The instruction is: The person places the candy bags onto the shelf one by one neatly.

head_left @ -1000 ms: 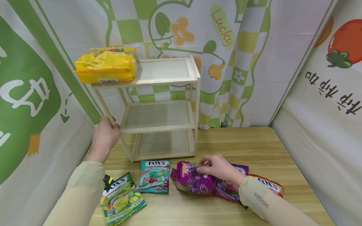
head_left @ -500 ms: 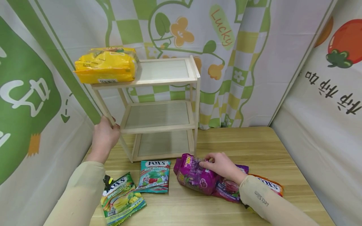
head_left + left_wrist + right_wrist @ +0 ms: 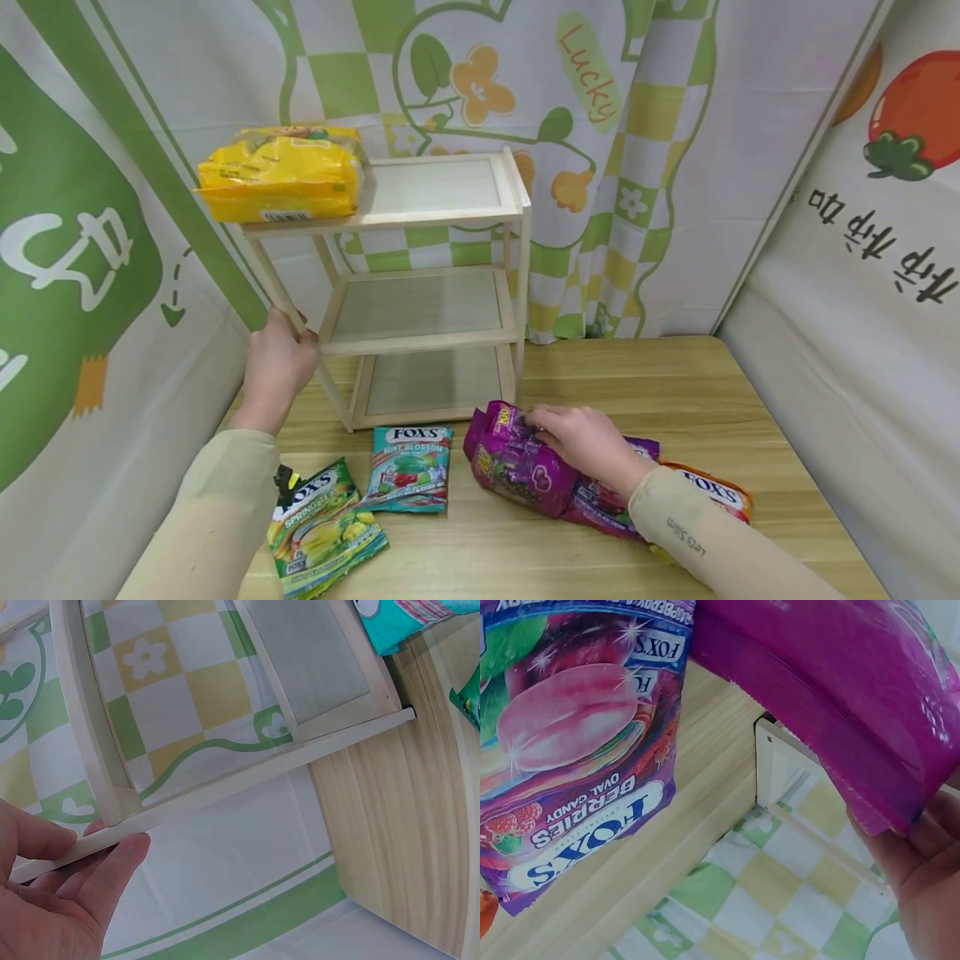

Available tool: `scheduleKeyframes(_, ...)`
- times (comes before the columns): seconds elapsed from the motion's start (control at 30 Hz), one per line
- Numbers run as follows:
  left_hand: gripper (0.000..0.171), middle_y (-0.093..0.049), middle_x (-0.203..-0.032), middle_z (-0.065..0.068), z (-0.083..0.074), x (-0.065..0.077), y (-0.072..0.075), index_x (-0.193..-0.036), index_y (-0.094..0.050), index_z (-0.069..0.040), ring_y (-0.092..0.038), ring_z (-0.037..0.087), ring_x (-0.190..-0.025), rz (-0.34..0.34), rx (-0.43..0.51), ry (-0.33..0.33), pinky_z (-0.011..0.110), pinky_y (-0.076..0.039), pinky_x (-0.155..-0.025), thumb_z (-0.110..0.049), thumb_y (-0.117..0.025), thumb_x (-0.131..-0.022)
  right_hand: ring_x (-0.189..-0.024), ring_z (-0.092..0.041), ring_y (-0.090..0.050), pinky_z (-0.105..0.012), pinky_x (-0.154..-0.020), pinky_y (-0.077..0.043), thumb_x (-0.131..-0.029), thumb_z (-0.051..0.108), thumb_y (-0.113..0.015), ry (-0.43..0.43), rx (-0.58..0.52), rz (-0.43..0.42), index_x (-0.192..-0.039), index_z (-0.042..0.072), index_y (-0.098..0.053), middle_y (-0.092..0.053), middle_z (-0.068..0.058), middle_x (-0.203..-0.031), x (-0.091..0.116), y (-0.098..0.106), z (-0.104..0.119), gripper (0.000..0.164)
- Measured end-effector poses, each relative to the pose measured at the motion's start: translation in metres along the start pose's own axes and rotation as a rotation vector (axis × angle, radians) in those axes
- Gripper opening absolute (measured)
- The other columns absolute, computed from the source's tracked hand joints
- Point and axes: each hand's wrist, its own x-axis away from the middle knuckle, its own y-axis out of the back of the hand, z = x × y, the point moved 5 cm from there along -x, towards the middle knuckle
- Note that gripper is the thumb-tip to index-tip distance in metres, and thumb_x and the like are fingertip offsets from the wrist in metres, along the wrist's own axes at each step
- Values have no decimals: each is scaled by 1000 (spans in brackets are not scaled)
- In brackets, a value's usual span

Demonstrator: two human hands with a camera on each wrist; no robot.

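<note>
"FOX'S" on teal packet (image 3: 411,471), green packet (image 3: 324,532), orange packet (image 3: 714,492) and purple packet (image 3: 585,742); "Lucky" on the curtain (image 3: 588,71).

Clockwise around the head view's centre, a white curtain (image 3: 675,142) with green and yellow checks hangs at 12 o'clock, lettered "Lucky" toward 1. At 2, a red fruit print (image 3: 915,108) marks the right cloth wall (image 3: 832,333). On the wood-grain table (image 3: 622,375) lie an orange FOX'S bag (image 3: 716,490) at 4, a dark purple Berries bag (image 3: 600,507) at 5, and teal (image 3: 412,471) and green (image 3: 330,533) FOX'S bags at 7. A yellow package (image 3: 285,175) sits at 10.
</note>
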Motion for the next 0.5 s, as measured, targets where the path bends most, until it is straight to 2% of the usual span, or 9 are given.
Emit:
scheduleKeyframes(0.1, 26, -61, -83, 23, 0, 0, 0, -119, -49, 8, -51, 23, -53, 1, 3, -3, 34, -41, -42, -10, -43, -101, -83, -17, -75, -34, -71, -62, -94, 13, -75, -22, -8, 34, -109, 12, -74, -78, -3, -105, 1, -1, -2, 16)
scheduleKeyframes(0.17, 26, -59, -79, 21, 0, 0, 0, -119, -48, 8, -50, 22, -52, 2, 4, -4, 33, -41, -42, -10, -43, -101, -79, -16, -75, -35, -70, -62, -96, 23, -73, -68, -9, 78, -112, 12, -73, -78, -3, -105, 2, -1, -4, 19)
scheduleKeyframes(0.33, 25, -57, -77, 19, 1, 0, 0, -119, -48, 8, -48, 21, -51, 3, 2, 1, 33, -40, -41, -10, -43, -101, -73, -17, -73, -38, -70, -62, -91, 51, -73, -197, -14, 237, -127, 12, -64, -76, -8, -113, 9, -4, -9, 55)
scheduleKeyframes(0.5, 26, -58, -79, 20, 1, -1, 0, -120, -49, 6, -48, 22, -51, 4, 1, 13, 34, -40, -42, -11, -42, -101, -74, -21, -72, -40, -66, -60, -79, 62, -79, -277, -8, 331, -144, 13, -46, -75, -11, -110, 13, -6, -11, 88)
